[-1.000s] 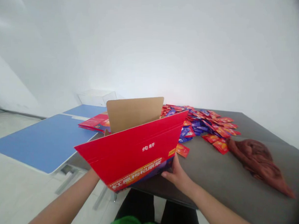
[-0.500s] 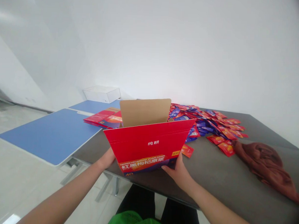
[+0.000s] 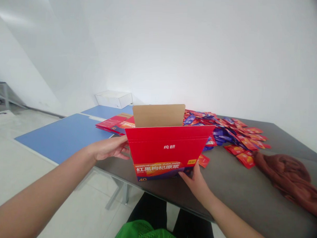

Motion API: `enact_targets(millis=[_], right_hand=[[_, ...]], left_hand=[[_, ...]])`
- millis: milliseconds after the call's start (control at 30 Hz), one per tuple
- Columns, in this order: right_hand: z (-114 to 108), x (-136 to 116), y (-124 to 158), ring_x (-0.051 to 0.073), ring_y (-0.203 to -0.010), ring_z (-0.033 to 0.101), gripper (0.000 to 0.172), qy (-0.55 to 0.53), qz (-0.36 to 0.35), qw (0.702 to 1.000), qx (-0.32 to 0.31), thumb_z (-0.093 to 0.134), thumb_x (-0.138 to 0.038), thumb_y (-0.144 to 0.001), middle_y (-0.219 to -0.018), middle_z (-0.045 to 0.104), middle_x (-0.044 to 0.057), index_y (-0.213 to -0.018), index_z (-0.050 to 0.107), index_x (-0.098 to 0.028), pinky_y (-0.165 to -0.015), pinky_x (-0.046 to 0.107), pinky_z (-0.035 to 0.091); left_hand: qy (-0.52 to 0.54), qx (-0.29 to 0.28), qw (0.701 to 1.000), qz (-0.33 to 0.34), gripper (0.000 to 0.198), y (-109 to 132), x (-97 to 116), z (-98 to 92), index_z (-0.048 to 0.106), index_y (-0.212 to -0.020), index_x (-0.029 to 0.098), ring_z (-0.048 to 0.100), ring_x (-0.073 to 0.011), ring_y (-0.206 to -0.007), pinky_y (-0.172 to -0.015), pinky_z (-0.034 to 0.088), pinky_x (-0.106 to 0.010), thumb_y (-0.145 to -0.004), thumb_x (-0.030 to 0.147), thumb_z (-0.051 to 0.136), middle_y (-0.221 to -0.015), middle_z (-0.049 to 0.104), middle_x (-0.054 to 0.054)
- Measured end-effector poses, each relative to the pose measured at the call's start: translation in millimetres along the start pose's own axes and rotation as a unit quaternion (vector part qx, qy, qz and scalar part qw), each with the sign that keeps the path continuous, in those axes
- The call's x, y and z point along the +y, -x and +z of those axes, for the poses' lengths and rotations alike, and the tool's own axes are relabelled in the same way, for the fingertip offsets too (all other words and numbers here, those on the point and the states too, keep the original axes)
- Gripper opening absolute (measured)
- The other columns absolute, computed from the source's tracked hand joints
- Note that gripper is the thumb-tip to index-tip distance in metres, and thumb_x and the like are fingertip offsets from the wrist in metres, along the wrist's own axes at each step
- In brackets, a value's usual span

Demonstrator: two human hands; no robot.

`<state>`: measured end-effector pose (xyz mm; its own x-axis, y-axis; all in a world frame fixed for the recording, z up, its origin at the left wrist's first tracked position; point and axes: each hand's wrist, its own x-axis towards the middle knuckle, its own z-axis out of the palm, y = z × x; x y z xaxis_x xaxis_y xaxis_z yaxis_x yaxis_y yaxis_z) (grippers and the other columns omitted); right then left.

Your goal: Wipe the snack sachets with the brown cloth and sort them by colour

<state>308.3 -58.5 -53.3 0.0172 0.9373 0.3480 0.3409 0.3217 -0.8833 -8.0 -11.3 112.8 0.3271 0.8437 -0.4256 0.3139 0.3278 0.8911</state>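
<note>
An upright red cardboard box (image 3: 168,147) stands at the table's front edge with its top flaps raised. Its front carries white lettering and the number 40. My right hand (image 3: 195,181) grips the lower right corner, thumb on the front panel and fingers round the side. On the other side, my left hand (image 3: 112,148) is beside the upper left edge, its fingers apart and partly behind the box. Whether its fingertips touch the cardboard I cannot tell. The inside of the box is hidden by the front flap.
Flattened red cartons (image 3: 114,123) lie behind on the left. A heap of red and purple sachets (image 3: 225,131) spreads along the back right, near a brown cloth (image 3: 289,175). A white box (image 3: 113,98) sits on the blue tabletop (image 3: 61,136) by the wall.
My left hand has come off the box's lower left side and risen to its upper left edge, fingers spreading. My right hand keeps its grip. The view has shifted slightly left.
</note>
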Motion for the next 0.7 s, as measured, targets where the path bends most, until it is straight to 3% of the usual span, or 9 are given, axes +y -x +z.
enact_targets(millis=[100,167,367,533,633,700], right_hand=[[1.1,-4.8,1.0,0.027,-0.130,0.043,0.069,-0.006,-0.012,1.000,-0.023,0.065,-0.032,-0.079,-0.137,0.048,0.012,-0.138,0.031,-0.022,-0.110,0.048,0.034],[0.7,-4.4,1.6,0.026,-0.133,0.041,0.071,-0.003,-0.019,0.999,-0.032,0.065,-0.032,-0.079,-0.139,0.047,0.012,-0.139,0.030,-0.022,-0.112,0.048,0.032],[-1.5,14.6,5.8,0.028,-0.140,0.030,0.087,0.004,-0.045,0.999,-0.030,0.065,-0.036,-0.080,-0.152,0.030,0.014,-0.149,0.014,-0.024,-0.113,0.052,0.028],[-4.9,22.6,9.2,0.030,-0.141,0.029,0.084,0.000,-0.038,0.999,-0.015,0.062,-0.040,-0.083,-0.154,0.027,0.013,-0.150,0.013,-0.029,-0.110,0.055,0.032],[-5.2,21.0,11.1,0.029,-0.141,0.029,0.083,-0.001,-0.041,0.999,-0.023,0.061,-0.040,-0.085,-0.154,0.027,0.013,-0.150,0.011,-0.030,-0.110,0.054,0.032],[-3.8,20.1,12.7,0.029,-0.141,0.029,0.082,-0.006,-0.041,0.999,-0.027,0.060,-0.039,-0.085,-0.153,0.028,0.013,-0.150,0.011,-0.030,-0.110,0.054,0.033]], left_hand=[[-0.069,-0.006,0.995,-0.075,0.057,8.8,11.2,-0.1,0.068,-0.106,0.019,0.069,-0.0285,-0.091,-0.071,0.054,-0.031,-0.070,0.063,0.060,-0.108,0.072,-0.013],[-0.089,0.006,0.992,-0.090,0.054,10.8,14.0,0.6,0.069,-0.101,0.016,0.071,-0.0265,-0.080,-0.067,0.053,-0.029,-0.070,0.059,0.060,-0.100,0.074,-0.014],[-0.008,0.047,0.999,-0.017,0.035,23.9,0.7,-14.4,0.067,-0.101,0.013,0.070,-0.0221,-0.074,-0.062,0.055,-0.027,-0.075,0.034,0.060,-0.088,0.075,-0.012],[0.102,0.223,0.966,0.078,0.038,57.7,-24.3,-60.1,0.064,-0.108,0.014,0.069,-0.0218,-0.076,-0.063,0.059,-0.031,-0.073,0.027,0.057,-0.096,0.074,-0.009],[0.139,0.366,0.914,0.108,0.028,80.1,-34.6,-95.7,0.063,-0.102,0.013,0.066,-0.0152,-0.068,-0.056,0.057,-0.023,-0.078,0.020,0.051,-0.087,0.074,-0.007],[0.149,0.433,0.877,0.143,0.026,91.1,-38.1,-119.7,0.063,-0.102,0.013,0.065,-0.0111,-0.071,-0.061,0.055,-0.019,-0.084,0.017,0.045,-0.088,0.073,-0.006]])
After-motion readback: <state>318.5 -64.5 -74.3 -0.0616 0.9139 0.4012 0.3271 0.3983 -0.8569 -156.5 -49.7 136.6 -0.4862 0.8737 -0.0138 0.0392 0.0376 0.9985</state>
